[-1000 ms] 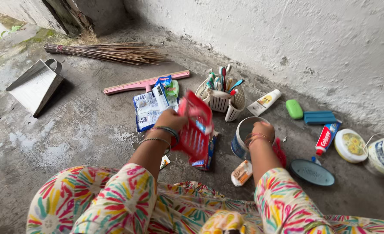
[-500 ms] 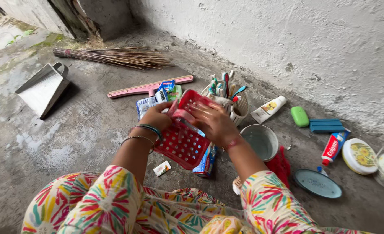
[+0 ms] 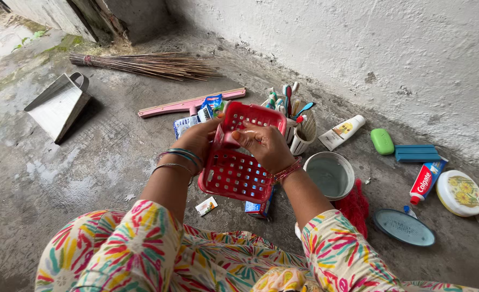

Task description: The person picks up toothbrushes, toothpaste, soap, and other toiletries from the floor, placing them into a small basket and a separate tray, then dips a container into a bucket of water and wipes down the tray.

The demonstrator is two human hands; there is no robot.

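A red perforated plastic basket (image 3: 238, 172) is held tilted in front of me, above the concrete floor. My left hand (image 3: 199, 140) grips its left rim, bangles on the wrist. My right hand (image 3: 264, 145) grips the upper middle of the basket, thumb against its inside wall. Just behind the basket stands a white cup of toothbrushes (image 3: 299, 130), and blue and white sachet packets (image 3: 188, 123) lie on the floor to its left. A small carton (image 3: 259, 207) lies under the basket's near edge.
A round tin of grey liquid (image 3: 330, 174) sits by my right forearm, its lid (image 3: 403, 227) further right. Along the white wall lie a white tube (image 3: 341, 132), green soap (image 3: 382, 141), blue bar (image 3: 416, 153), toothpaste tube (image 3: 424, 180). A pink stick (image 3: 164, 108), broom (image 3: 147, 65) and metal dustpan (image 3: 58, 105) lie left.
My right hand left the tin and took hold of the red basket. Both hands turned the basket from edge-on to facing me and drew it nearer.
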